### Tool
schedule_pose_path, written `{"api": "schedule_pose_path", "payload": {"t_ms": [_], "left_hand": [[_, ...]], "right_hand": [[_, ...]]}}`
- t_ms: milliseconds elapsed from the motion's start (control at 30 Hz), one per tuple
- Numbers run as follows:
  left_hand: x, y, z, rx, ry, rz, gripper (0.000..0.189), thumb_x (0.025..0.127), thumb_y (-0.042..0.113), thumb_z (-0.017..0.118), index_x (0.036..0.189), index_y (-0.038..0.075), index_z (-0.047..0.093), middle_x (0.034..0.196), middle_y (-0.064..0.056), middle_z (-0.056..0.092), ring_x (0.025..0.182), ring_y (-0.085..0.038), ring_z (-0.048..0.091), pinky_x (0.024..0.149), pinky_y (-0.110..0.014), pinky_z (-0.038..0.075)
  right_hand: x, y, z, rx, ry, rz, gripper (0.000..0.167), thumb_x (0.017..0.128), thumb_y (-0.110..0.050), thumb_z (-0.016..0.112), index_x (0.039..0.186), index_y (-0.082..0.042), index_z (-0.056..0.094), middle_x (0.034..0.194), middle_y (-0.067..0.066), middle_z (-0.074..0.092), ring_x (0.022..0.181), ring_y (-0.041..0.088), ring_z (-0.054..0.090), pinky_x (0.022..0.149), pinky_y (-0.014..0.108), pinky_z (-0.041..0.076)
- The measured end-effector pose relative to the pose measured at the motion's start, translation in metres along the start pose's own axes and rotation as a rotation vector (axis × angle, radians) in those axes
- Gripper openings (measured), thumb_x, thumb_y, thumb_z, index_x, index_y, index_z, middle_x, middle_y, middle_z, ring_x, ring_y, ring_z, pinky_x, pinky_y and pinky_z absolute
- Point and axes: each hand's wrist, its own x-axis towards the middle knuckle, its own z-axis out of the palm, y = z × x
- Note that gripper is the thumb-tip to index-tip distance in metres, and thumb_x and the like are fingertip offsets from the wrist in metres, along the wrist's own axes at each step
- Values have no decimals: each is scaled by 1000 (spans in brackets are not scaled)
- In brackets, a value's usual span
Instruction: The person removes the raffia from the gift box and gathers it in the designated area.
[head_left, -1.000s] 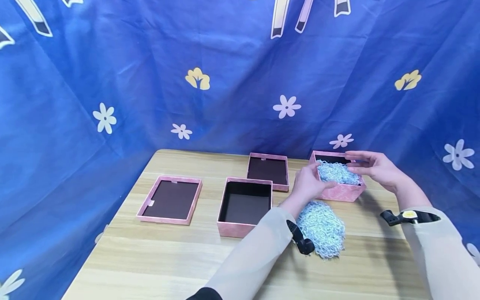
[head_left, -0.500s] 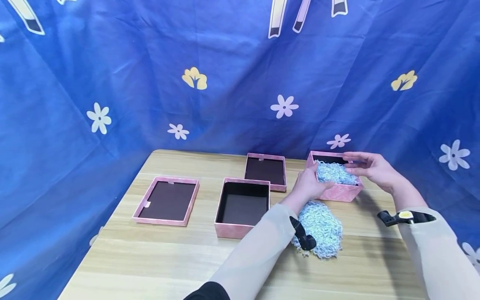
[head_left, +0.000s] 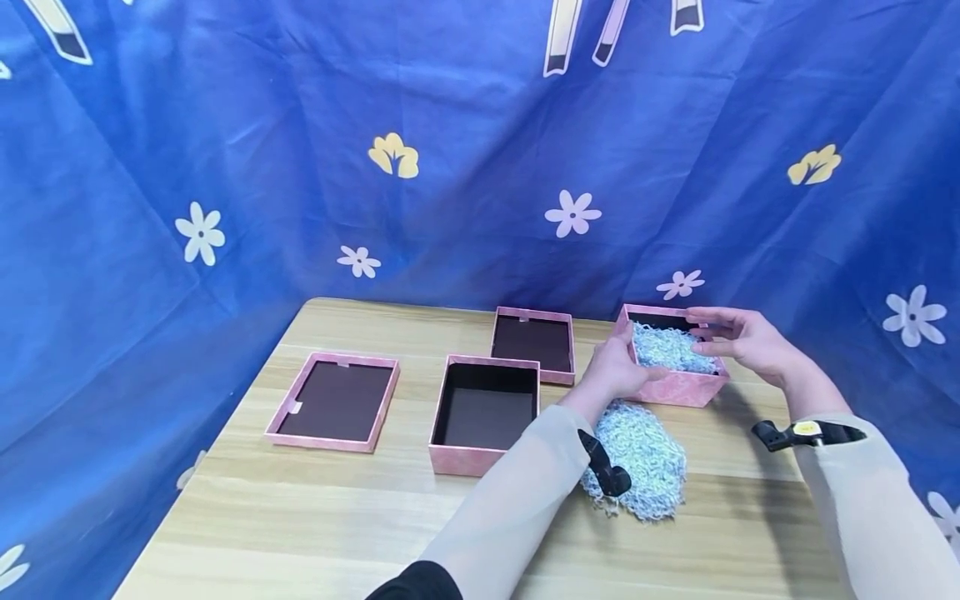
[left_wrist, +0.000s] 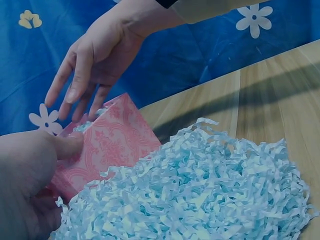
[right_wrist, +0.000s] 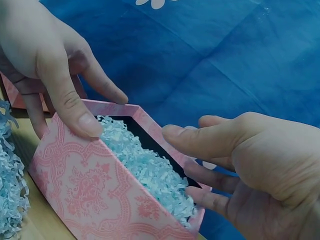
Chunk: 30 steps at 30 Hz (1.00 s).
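Note:
A pink patterned box [head_left: 684,389] stands at the back right, with light blue shredded paper [head_left: 670,346] inside. My left hand [head_left: 613,367] grips its left side, the thumb over the front rim and fingers along the side, as the right wrist view shows. My right hand [head_left: 753,343] is at the right rim, its fingers loosely bent over the paper; in the right wrist view the fingertips [right_wrist: 197,195] reach the rim, pinching nothing. In front of the box lies a loose heap of the same paper [head_left: 645,467], partly behind my left wrist.
A second pink box [head_left: 468,461], black inside, stands mid-table beside my left forearm. Behind it lies an upturned pink lid [head_left: 534,342], and another lid [head_left: 337,400] lies to the left. A blue flowered cloth [head_left: 465,167] hangs behind the wooden table [head_left: 315,517].
The head view shifts slightly. Both hands stay at the box, the left still gripping it; the right hand's fingers move slightly at the rim. The paper heap and other boxes stay put.

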Motion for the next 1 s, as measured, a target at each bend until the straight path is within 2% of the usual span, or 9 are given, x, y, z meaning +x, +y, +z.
{"api": "schedule_pose_path", "payload": {"t_ms": [100,167,367,400,467,633,800,900,1000], "left_hand": [[1,-1,0,1,0,2,102,84,45,91,167,29,34,164,8,43,143,-15,48,115,-32,43],[2,-2,0,-6,-14,3,103,84,44,91,168,29,32,153,3,57,133,-17,58,109,-31,47],[1,-3,1,11,-15,16,101,85,44,90,167,28,33,135,-3,68,130,-18,59,108,-28,46],[1,-2,1,12,-7,15,101,85,44,90,167,28,34,142,-2,65,138,-18,53,111,-29,44],[-1,-2,1,11,-7,14,101,85,43,90,167,27,34,118,-2,71,133,-16,57,109,-29,47],[-1,0,-1,31,7,8,102,84,43,91,167,27,34,96,-2,68,128,-14,57,105,-27,48],[-2,0,-1,25,15,9,101,83,43,91,166,29,36,146,-1,62,140,-18,50,112,-30,44],[-3,0,0,13,16,12,102,82,43,92,166,29,36,155,0,55,144,-18,47,113,-30,43],[-3,-1,1,2,10,17,103,82,43,92,166,29,36,142,-3,65,138,-13,52,110,-27,45]], "right_hand": [[5,1,4,-11,-29,4,73,91,-4,83,154,8,47,150,20,56,134,29,57,91,22,56],[10,1,8,-21,-56,3,77,88,-2,85,154,9,46,154,29,49,139,39,51,93,21,55],[24,4,20,-137,-122,13,86,82,-5,91,156,2,48,160,24,45,146,44,40,101,20,47],[27,5,22,-157,-131,19,86,81,-7,92,155,1,49,160,24,44,147,44,39,106,25,45],[30,5,26,-198,-145,29,86,79,-11,94,154,-2,53,161,23,43,148,42,36,113,38,41],[37,6,34,-275,-179,3,79,81,-8,91,152,-2,56,153,24,50,117,35,53,98,38,45],[41,10,40,-296,-201,15,78,81,1,85,152,1,54,135,25,61,74,20,50,69,25,45],[43,13,41,-294,-213,52,80,79,7,80,154,1,52,131,25,61,69,17,48,61,27,45],[45,16,43,-290,-224,61,84,74,12,74,153,5,50,129,24,61,66,17,47,55,28,45]]}}
